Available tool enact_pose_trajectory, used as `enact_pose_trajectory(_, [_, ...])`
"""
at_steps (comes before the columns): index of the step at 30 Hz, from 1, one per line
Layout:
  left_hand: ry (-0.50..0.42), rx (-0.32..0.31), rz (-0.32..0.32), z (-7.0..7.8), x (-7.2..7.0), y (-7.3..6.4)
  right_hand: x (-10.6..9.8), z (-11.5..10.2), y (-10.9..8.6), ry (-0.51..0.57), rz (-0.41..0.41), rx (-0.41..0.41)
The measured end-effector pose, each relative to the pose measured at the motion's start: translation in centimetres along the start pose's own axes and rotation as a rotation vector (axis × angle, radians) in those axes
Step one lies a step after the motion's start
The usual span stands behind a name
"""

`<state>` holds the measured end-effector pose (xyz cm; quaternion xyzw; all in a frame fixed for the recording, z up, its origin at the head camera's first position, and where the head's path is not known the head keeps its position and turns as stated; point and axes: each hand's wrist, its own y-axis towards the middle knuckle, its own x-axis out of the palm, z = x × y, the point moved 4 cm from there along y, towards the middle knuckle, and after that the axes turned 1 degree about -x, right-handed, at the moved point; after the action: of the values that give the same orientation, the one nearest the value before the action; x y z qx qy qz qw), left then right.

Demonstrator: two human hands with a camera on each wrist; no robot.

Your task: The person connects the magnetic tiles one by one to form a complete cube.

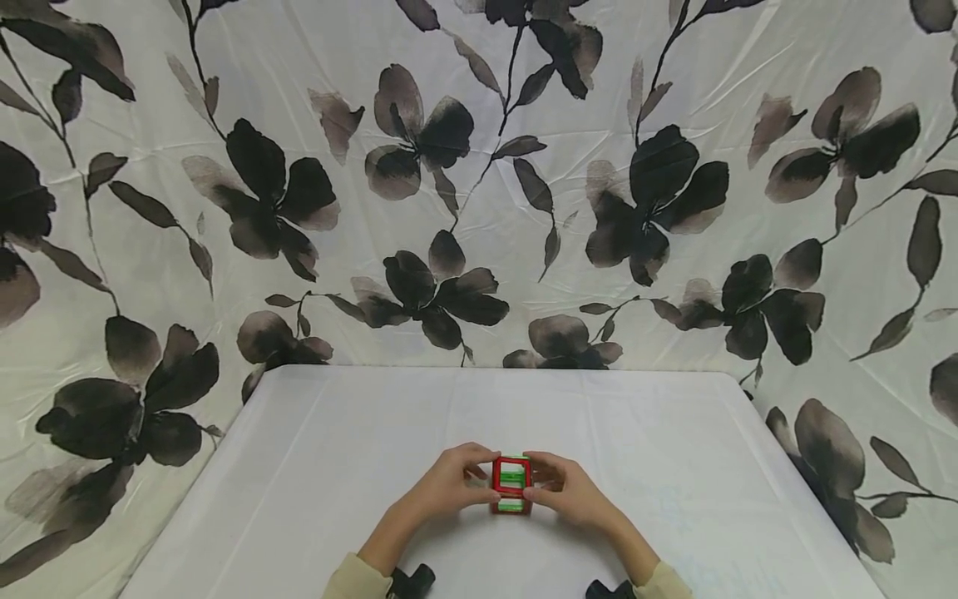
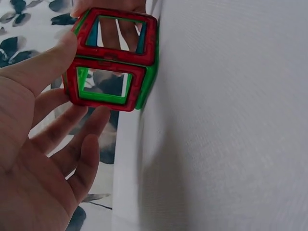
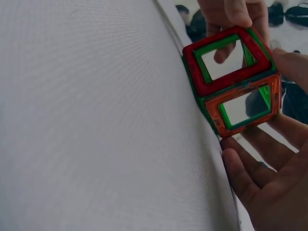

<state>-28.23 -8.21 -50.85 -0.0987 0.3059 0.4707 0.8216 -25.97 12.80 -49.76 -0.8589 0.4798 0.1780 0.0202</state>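
Note:
A small cube of magnetic tiles (image 1: 512, 493) with see-through middles stands on the white table, between my two hands. Red, green and some blue-looking frames show in the left wrist view of the cube (image 2: 113, 61); from the right wrist, an orange frame also shows on the cube (image 3: 240, 82). My left hand (image 1: 449, 481) pinches its left side, the thumb along the near edge and the index finger at the far corner. On the opposite side my right hand (image 1: 566, 491) pinches it likewise. The other fingers are spread beside it.
The white-covered table (image 1: 359, 424) reaches back to a curtain (image 1: 554, 249) printed with dark flowers. Dark wrist devices (image 1: 412, 581) show at the lower edge, beside the light sleeves (image 1: 355, 578).

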Motion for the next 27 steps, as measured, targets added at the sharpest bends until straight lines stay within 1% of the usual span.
enact_pose_trajectory(2, [0.0,0.0,-0.003,-0.1,0.1,0.0,0.0,0.0,-0.1,-0.002,0.0,-0.003])
enact_pose_trajectory(8, [-0.03,-0.028,0.009,-0.8,0.4,-0.2,0.2,0.1,-0.2,-0.012,-0.005,0.009])
enact_pose_trajectory(16, [-0.058,-0.057,0.023,-0.9,0.4,-0.2,0.3,2.9,0.3,-0.031,0.025,0.004])
enact_pose_trajectory(20, [-0.055,-0.069,0.022,-0.6,0.3,-0.2,0.2,3.4,0.5,-0.028,0.028,0.001])
enact_pose_trajectory(21, [-0.051,-0.068,0.021,-0.5,0.3,-0.1,0.2,3.4,0.5,-0.027,0.031,0.003])
enact_pose_trajectory(25, [-0.049,-0.06,0.02,-0.5,0.2,-0.1,0.2,1.2,0.4,-0.035,0.03,0.001])
enact_pose_trajectory(27, [-0.062,-0.053,0.024,-0.7,0.2,0.0,0.2,0.1,0.2,-0.032,0.029,-0.008])
